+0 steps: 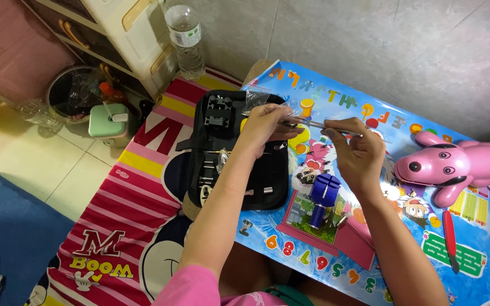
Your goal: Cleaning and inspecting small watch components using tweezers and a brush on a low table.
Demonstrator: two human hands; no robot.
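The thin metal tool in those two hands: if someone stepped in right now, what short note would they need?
Left hand: fingers pinch one end of the thin metal tool, above the open black tool case.
Right hand: fingers pinch the other end, over the colourful table cover.
Nearby: blue plastic holder below the right hand, red-handled tool at right, pink toy dog beyond it.
Done: case open, tool taken up in both hands.
Left: blue holder and red-handled tool lie untouched; other tools sit in the case.
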